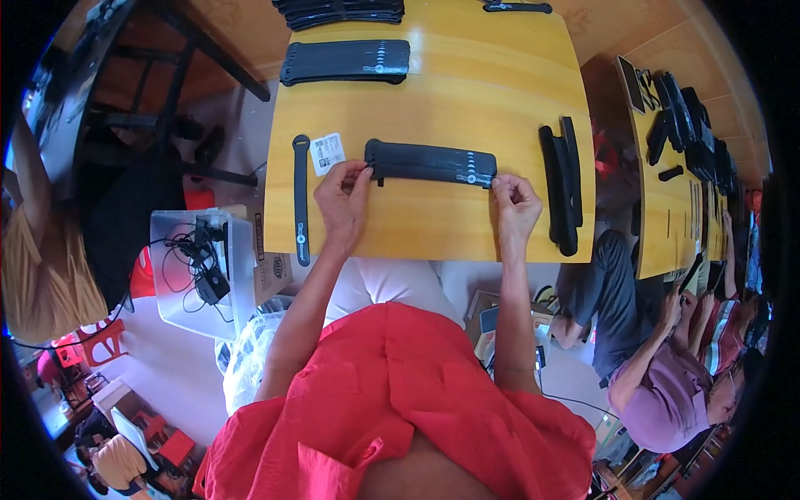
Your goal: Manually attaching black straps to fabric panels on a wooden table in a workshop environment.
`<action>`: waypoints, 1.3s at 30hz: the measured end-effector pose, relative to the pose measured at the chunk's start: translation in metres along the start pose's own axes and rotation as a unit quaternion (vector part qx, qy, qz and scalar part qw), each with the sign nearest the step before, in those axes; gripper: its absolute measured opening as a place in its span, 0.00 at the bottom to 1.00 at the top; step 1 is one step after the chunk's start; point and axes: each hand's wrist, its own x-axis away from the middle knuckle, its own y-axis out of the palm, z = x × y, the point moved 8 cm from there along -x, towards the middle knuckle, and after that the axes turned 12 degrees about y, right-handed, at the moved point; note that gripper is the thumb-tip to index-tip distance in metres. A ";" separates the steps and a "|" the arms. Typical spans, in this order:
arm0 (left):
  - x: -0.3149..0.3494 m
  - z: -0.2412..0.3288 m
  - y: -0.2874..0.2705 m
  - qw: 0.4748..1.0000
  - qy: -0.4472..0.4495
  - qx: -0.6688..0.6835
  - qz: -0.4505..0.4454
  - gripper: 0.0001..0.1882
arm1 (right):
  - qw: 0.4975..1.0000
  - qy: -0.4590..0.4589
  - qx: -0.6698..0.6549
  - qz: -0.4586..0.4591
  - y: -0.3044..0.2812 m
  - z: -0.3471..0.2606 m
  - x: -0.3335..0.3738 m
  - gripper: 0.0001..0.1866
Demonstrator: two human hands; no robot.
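Note:
A row of black straps (429,162), overlapping side by side with their rounded ends lined up and pale marks near the right end, lies across the yellow table in front of me. My left hand (343,200) pinches the straps' left end between thumb and fingers. At the right end, my right hand (517,207) grips the lowest strap's corner with bent fingertips. A single black strap (302,200) with a slotted end lies lengthwise left of my left hand. Beside it is a white label (331,150) with a printed code.
Another row of black straps (346,62) lies further back, with a taller pile (337,10) behind it. Long black strips (560,183) rest near the table's right edge. Left of the table stands a clear bin (204,275) with cables. People sit at a second table (658,225) on the right.

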 end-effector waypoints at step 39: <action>0.000 0.000 0.003 1.000 -0.012 0.020 -0.006 0.04 | 0.998 0.005 0.045 0.044 -0.004 0.002 -0.003 0.05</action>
